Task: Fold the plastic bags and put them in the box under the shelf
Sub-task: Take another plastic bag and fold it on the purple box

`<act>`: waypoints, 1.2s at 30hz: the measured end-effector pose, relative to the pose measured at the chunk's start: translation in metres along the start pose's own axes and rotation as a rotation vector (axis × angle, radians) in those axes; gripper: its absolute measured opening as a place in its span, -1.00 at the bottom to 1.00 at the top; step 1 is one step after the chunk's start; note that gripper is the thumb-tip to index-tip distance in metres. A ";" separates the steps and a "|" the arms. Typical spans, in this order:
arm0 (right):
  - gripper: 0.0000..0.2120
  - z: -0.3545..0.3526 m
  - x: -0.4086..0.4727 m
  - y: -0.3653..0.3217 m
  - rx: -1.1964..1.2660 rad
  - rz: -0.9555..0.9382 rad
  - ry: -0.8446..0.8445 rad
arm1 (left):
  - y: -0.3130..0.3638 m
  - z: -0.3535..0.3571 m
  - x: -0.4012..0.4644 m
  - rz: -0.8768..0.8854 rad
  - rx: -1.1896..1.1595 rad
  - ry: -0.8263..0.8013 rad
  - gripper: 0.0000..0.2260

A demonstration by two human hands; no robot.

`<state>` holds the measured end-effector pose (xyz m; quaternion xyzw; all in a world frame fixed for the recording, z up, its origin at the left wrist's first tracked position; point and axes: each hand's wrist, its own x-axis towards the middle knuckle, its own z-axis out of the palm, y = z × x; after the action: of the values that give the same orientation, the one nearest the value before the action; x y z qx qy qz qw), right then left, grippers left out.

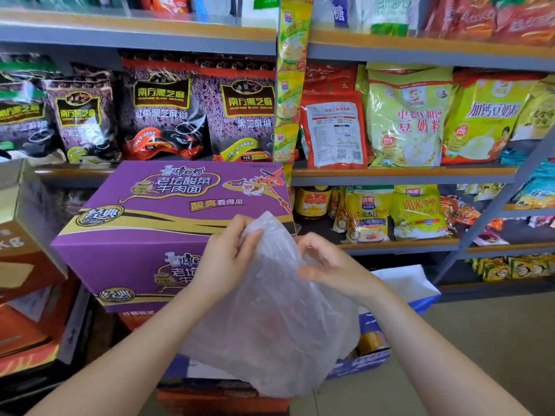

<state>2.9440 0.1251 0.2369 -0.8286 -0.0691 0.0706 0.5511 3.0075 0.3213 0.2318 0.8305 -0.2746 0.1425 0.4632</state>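
Note:
A clear, crinkled plastic bag (270,319) hangs in front of me, its top pinched between both hands. My left hand (228,259) grips the bag's upper left edge, fingers curled over the film. My right hand (324,262) holds the upper right edge, thumb and fingers closed on the plastic. A blue and white box (399,292) sits on the floor below the lowest shelf, right of the bag and partly hidden behind it.
A purple noodle carton (150,223) stands just left of my hands on a stack of cartons. Grey shelves (390,172) full of food packets fill the background. Orange cartons (27,295) are stacked at the far left. Tan floor (480,340) lies to the right.

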 end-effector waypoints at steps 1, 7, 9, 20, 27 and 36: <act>-0.51 0.005 0.003 -0.003 -0.030 -0.005 0.008 | 0.002 0.001 -0.001 -0.006 -0.013 -0.007 -0.93; -0.88 0.019 0.012 0.003 -0.357 -0.170 0.089 | 0.001 -0.006 -0.004 -0.037 -0.054 0.092 -0.89; -0.81 0.013 0.008 0.010 -0.415 -0.123 0.031 | -0.007 -0.013 -0.003 -0.127 -0.064 0.203 -0.87; -0.87 -0.016 0.005 0.029 -0.189 0.010 0.222 | -0.034 -0.034 -0.015 -0.325 0.140 0.251 -0.78; -0.80 -0.005 0.017 -0.004 0.073 -0.145 -0.004 | 0.008 -0.002 -0.006 0.531 0.411 -0.113 -0.67; -0.48 -0.025 0.013 0.003 0.606 0.000 -0.122 | -0.009 -0.002 -0.003 0.259 0.236 -0.114 -0.67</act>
<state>2.9616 0.1040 0.2436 -0.6209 -0.0777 0.1377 0.7678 3.0105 0.3280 0.2249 0.8435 -0.3864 0.1846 0.3241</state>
